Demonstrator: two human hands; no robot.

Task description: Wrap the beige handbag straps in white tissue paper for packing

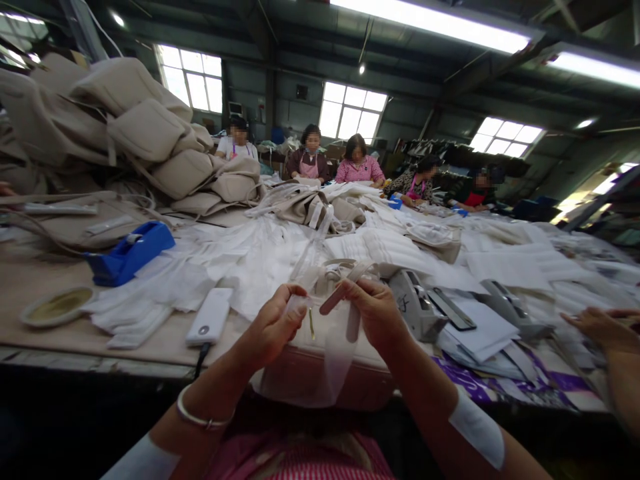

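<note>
My left hand [281, 321] is closed, pinching a thin translucent white wrapping sheet [336, 370] between thumb and fingers. My right hand [376, 312] grips a beige strap [334, 298] near its flat, rounded end, which points toward my left hand. Below both hands a pale beige bag [367, 380] rests at the table's front edge, partly covered by the hanging sheet. A small yellowish-green strip [311, 323] shows between my hands; I cannot tell what it is.
A blue tape dispenser [131, 253], a shallow dish [57, 307] and a white power bank [210, 317] lie left. Grey tape dispensers [417, 307] and a phone [453, 310] lie right. Beige bags [147, 130] pile up behind. A co-worker's hand [603, 327] reaches in at right.
</note>
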